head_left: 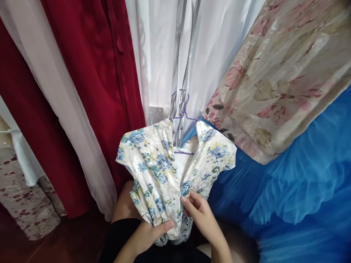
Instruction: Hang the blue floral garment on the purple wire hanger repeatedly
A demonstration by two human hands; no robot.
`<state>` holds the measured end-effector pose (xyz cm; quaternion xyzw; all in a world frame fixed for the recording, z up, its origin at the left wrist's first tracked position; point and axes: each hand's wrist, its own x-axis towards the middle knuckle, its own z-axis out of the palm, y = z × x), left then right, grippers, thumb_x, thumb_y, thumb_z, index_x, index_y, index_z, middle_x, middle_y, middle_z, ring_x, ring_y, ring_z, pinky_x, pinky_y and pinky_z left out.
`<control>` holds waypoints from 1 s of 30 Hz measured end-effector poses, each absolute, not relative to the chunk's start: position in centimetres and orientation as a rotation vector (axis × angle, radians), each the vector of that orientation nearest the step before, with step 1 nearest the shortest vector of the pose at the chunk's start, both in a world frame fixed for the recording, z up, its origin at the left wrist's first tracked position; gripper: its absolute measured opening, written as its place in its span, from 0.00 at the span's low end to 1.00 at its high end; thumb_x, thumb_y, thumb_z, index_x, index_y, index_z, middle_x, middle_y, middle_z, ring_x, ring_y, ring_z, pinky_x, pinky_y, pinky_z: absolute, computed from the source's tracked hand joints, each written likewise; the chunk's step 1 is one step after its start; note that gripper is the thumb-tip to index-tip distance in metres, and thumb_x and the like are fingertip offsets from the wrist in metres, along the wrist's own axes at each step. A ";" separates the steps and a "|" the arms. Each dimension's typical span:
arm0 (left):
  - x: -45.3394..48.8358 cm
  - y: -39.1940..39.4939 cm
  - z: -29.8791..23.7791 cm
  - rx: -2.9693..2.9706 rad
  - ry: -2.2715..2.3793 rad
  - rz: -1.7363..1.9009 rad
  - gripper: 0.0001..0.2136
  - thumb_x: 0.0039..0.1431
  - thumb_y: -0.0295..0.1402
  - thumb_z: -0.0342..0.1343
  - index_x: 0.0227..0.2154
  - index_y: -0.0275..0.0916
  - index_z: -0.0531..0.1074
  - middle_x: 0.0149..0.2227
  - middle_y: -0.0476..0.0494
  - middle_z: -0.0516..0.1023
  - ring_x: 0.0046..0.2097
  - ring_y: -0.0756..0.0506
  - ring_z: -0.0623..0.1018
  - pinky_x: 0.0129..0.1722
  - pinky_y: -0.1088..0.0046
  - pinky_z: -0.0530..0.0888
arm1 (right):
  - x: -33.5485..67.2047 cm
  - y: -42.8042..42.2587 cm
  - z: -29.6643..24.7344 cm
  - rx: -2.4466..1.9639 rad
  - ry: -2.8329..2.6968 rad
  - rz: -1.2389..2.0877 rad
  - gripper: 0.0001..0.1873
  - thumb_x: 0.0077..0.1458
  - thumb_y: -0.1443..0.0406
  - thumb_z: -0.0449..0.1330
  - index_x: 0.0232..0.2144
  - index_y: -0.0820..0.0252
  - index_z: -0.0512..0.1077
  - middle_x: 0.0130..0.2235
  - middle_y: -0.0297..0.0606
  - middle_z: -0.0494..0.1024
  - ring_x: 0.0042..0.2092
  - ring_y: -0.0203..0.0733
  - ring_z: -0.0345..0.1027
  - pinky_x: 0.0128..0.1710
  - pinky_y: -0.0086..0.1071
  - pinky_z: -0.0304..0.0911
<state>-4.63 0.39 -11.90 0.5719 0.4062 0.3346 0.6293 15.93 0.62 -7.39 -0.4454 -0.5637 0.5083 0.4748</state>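
A white blouse (164, 160) with blue and yellow flowers hangs on a thin purple hanger (186, 114) right in front of me. Its neckline is a deep V, and its lower part bunches over my lap. My left hand (149, 233) grips the lower left of the blouse, with the thumb on top and the other fingers hidden behind the cloth. At the bottom of the V, my right hand (197, 208) pinches the front edge between thumb and fingers.
Red cloth (101, 73) and sheer white cloth (156, 54) hang behind the blouse. On the right hang a beige floral garment (282, 84) and blue tulle (296, 182). Grey ribbons (182, 47) run down behind the hanger. Reddish floor (63, 243) shows at the lower left.
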 end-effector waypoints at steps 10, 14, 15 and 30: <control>-4.7 1.9 -10.1 1.257 1.447 2.097 0.31 0.50 0.36 0.71 0.56 0.43 0.66 0.56 0.38 0.71 0.57 0.36 0.73 0.57 0.57 0.72 | 17.6 -1.8 -8.5 -1.131 -1.338 1.143 0.21 0.67 0.53 0.57 0.25 0.57 0.62 0.23 0.29 0.64 0.27 0.36 0.55 0.30 0.31 0.51; -2.8 2.0 -6.1 1.858 1.235 1.762 0.14 0.57 0.32 0.65 0.44 0.44 0.71 0.44 0.45 0.75 0.47 0.43 0.76 0.49 0.67 0.74 | 17.3 -1.9 -8.1 -1.110 -1.340 1.178 0.21 0.66 0.53 0.58 0.24 0.57 0.61 0.22 0.29 0.64 0.27 0.35 0.55 0.29 0.31 0.50; -2.0 1.9 -5.4 1.920 1.182 1.486 0.09 0.60 0.32 0.63 0.42 0.44 0.72 0.40 0.47 0.76 0.43 0.45 0.77 0.45 0.69 0.75 | 17.2 -1.9 -8.0 -1.107 -1.347 1.186 0.21 0.66 0.53 0.58 0.24 0.57 0.62 0.22 0.29 0.64 0.27 0.35 0.55 0.29 0.31 0.50; -0.9 6.8 -0.5 2.658 0.858 1.144 0.07 0.70 0.28 0.51 0.34 0.39 0.70 0.34 0.47 0.76 0.37 0.46 0.74 0.39 0.69 0.69 | 18.8 -2.5 -8.1 -1.118 -1.422 1.157 0.22 0.67 0.53 0.57 0.24 0.57 0.59 0.24 0.29 0.61 0.28 0.35 0.53 0.30 0.31 0.49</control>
